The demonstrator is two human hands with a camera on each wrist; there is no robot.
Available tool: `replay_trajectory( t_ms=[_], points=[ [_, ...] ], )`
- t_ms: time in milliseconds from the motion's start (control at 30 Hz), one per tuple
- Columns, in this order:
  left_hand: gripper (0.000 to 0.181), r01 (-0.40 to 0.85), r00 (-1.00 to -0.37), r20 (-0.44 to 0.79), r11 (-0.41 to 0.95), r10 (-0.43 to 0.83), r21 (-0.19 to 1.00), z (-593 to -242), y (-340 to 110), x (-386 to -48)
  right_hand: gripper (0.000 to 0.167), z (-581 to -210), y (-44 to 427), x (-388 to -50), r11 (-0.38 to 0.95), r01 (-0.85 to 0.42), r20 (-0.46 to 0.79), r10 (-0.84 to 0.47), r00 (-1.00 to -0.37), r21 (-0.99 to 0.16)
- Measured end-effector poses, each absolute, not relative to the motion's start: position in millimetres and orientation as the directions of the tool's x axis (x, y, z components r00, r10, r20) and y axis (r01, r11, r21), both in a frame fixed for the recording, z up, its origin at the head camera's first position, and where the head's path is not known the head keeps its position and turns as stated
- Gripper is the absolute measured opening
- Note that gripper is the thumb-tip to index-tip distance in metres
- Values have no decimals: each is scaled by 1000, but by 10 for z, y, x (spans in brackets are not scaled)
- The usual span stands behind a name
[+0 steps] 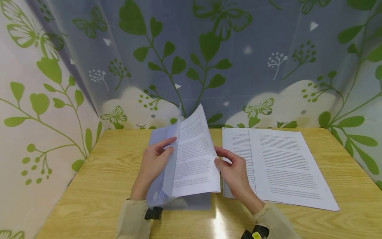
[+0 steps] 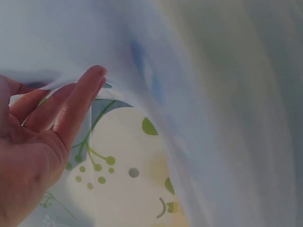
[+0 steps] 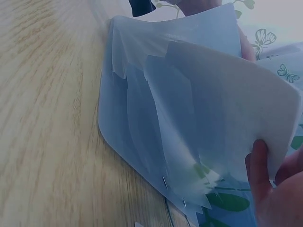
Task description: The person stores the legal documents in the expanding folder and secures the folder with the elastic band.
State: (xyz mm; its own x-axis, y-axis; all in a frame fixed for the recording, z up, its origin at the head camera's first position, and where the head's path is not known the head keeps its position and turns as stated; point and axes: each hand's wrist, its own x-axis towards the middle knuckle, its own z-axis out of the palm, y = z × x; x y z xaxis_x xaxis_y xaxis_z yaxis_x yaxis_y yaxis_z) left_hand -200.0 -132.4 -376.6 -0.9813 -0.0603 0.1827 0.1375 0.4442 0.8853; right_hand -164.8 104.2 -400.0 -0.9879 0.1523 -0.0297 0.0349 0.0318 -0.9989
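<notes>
Now the printed sheets [image 1: 194,162] are inside the opened bluish plastic folder [image 1: 195,201], with their right side lifted and a little curved. The grip of the right hand [image 1: 237,172] is closed on this right edge, thumb on one side and fingers on the other. The left hand [image 1: 155,162] pinches the folder's raised cover [image 1: 171,172]. Just beside, to the right, other printed papers [image 1: 286,166] lie overlapping on the wooden table [image 1: 98,172]. Behind the table hangs a leaf-patterned curtain [image 1: 238,66].
</notes>
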Motion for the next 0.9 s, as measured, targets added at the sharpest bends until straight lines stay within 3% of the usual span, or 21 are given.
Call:
replay_trajectory(
  t_ms=[900],
  points=[
    [34,193,-972,231,434,-34,880,-3771,-1271,-1984,42,-4083,854,-1757,-39,67,-70,71,-995,-997]
  ],
)
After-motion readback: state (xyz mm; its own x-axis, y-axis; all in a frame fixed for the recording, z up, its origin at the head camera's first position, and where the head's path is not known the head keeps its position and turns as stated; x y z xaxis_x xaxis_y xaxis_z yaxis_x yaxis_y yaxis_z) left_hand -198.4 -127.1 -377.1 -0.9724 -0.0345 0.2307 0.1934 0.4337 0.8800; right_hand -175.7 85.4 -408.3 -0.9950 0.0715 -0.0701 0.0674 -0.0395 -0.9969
